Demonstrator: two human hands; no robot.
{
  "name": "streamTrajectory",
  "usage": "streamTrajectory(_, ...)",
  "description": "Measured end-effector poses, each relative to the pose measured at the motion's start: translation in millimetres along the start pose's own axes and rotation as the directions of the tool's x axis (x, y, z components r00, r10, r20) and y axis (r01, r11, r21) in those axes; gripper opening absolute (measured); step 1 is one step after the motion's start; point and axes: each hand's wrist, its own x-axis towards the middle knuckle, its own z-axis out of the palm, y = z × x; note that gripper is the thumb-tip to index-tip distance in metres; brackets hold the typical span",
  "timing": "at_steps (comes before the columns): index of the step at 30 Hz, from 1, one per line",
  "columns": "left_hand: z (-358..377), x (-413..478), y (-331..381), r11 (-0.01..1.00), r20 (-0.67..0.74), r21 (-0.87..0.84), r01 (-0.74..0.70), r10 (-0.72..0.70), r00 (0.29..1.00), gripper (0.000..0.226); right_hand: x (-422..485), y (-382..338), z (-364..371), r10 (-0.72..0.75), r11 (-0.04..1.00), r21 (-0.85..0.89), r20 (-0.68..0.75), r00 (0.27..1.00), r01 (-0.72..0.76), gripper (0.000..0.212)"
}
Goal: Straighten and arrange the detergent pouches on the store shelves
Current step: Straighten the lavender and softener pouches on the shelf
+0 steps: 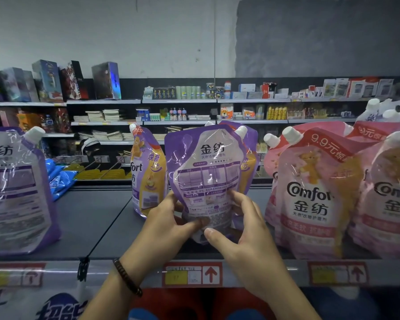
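A purple detergent pouch [208,174] stands upright at the middle of the dark shelf [88,218], its back label facing me. My left hand [164,225] grips its lower left side, thumb across the bottom front. My right hand [243,225] grips its lower right side, thumb under the base. A purple and gold pouch [147,172] stands just behind it on the left, and another one [248,162] peeks out behind on the right. Several pink pouches [310,192] stand in a row to the right.
A large purple pouch [14,190] stands at the shelf's left end, with blue packets [60,179] behind it. The shelf's front rail [192,274] carries price tags. White-capped pouches [383,112] rise at the far right. Another aisle's shelving [178,101] fills the background.
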Motion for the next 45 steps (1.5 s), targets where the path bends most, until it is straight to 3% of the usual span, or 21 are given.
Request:
streamTrajectory(12, 4, -14, 4, 0.992, -0.027, -0.037, -0.119, 0.118, 0.993, 0.044, 7, 10, 10, -0.045, 0.997, 0.066, 0.005, 0.999, 0.045, 0.096)
streamTrajectory(18, 5, -18, 4, 0.985, -0.078, -0.007, -0.171, 0.170, 0.982, 0.041, 13, 5, 10, -0.041, 0.997, 0.064, 0.036, 0.999, 0.039, 0.089)
streamTrajectory(23, 4, -26, 3, 0.976, -0.079, 0.097, -0.197, 0.205, 0.976, 0.057, 15, 3, 9, -0.044, 0.998, 0.057, 0.074, 0.996, 0.039, 0.083)
streamTrajectory(27, 4, -33, 8, 0.954, -0.090, 0.206, -0.220, 0.242, 0.966, 0.056, 19, -1, 10, -0.039, 0.999, 0.041, 0.101, 0.994, 0.035, 0.075)
streamTrajectory(32, 5, -42, 10, 0.927, -0.100, 0.305, -0.221, 0.262, 0.960, 0.066, 23, 3, 13, -0.067, 0.997, 0.031, 0.122, 0.990, 0.064, 0.091)
streamTrajectory(38, 13, -48, 10, 0.948, -0.158, 0.257, -0.188, 0.233, 0.960, 0.072, 28, 5, 12, -0.018, 1.000, 0.023, 0.105, 0.994, 0.015, 0.094)
streamTrajectory(45, 18, -52, 13, 0.932, -0.134, 0.289, -0.220, 0.267, 0.954, 0.075, 26, 6, 8, 0.060, 0.990, 0.124, 0.093, 0.994, -0.072, 0.061)
